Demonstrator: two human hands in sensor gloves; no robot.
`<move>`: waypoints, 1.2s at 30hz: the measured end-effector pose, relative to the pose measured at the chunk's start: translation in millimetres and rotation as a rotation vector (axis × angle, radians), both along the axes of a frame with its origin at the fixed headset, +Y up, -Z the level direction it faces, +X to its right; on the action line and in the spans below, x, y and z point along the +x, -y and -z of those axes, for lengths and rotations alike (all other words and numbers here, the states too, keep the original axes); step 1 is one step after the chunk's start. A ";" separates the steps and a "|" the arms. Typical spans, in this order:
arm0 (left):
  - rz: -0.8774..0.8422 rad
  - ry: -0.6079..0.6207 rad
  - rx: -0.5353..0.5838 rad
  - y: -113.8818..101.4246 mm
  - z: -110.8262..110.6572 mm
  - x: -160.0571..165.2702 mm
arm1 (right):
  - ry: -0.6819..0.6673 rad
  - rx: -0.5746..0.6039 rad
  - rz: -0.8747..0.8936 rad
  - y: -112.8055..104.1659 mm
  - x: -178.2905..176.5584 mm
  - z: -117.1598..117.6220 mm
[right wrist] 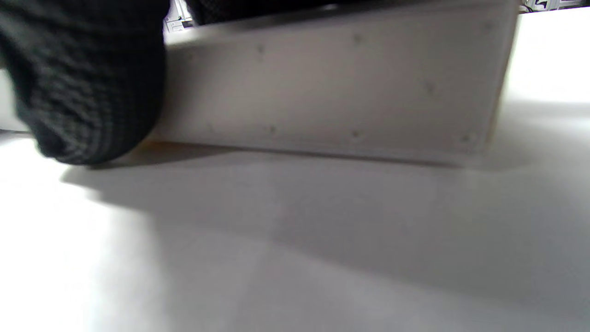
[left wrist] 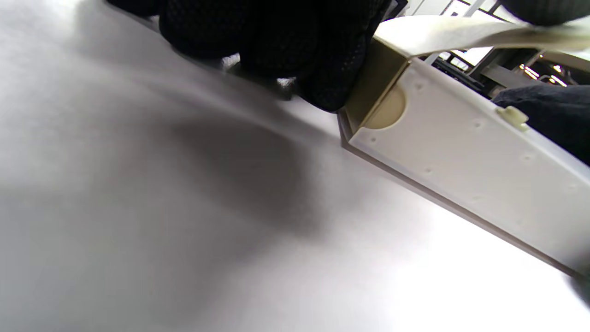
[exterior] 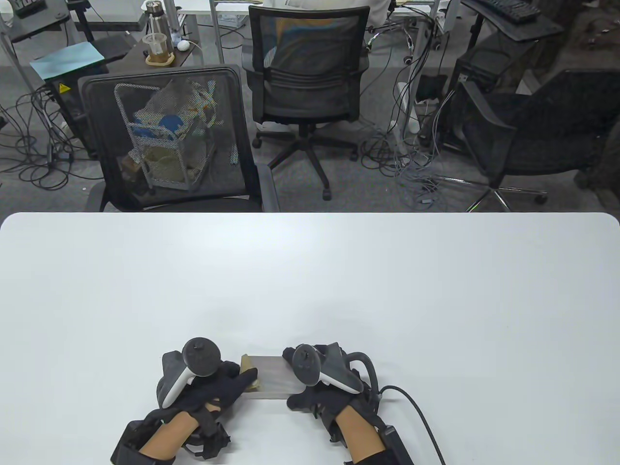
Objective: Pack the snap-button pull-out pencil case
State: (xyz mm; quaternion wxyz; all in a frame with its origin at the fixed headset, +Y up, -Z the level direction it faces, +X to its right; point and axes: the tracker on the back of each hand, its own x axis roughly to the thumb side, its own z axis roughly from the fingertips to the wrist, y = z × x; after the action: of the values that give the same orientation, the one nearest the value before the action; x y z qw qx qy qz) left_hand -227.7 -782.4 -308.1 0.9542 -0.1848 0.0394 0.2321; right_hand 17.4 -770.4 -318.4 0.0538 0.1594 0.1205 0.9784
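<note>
Two hands frame the case (exterior: 268, 377), which lies flat on the surface (exterior: 310, 271) at about 6 o'clock, close to the near edge. The left hand (exterior: 213, 387) sits at its 9 o'clock end, fingers (left wrist: 322, 60) curled against the open mouth where a cream flap (left wrist: 461, 32) lifts away; whether they pinch anything I cannot tell. The right hand (exterior: 315, 382) covers the 3 o'clock end, thumb (right wrist: 87, 87) pressed to the near side wall, so it seems to grip the shell.

By its looks the case is a light, stiff box with flat, smooth, pale walls, likely a little slippery under gloves, so it may skid if pushed from one end only. Its flap looks thin and bendable, the weak part. A small snap stud (left wrist: 512, 116) sits on the wall. Best hold: clamp the long walls near one end, and work the other end by its edges.
</note>
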 end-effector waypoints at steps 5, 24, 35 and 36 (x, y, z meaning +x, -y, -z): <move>0.082 -0.007 -0.005 -2.2 -0.9 9.2 | 0.001 -0.002 -0.003 -0.1 -0.7 -0.4; 0.089 -0.036 -0.080 -4.4 3.9 13.5 | 0.000 0.001 -0.010 -0.1 -2.2 -1.1; 0.096 -0.066 -0.076 -4.7 3.3 15.9 | -0.002 0.008 -0.026 -0.4 -3.2 -1.6; 0.098 -0.066 -0.078 -4.7 3.3 16.1 | -0.002 0.008 -0.027 -0.5 -3.3 -1.7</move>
State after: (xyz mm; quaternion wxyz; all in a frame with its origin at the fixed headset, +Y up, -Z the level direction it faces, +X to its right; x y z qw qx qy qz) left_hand -211.6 -777.7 -311.5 0.9547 -0.2117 0.0889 0.1894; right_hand 14.1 -770.0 -316.8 0.0398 0.1587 0.1189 0.9793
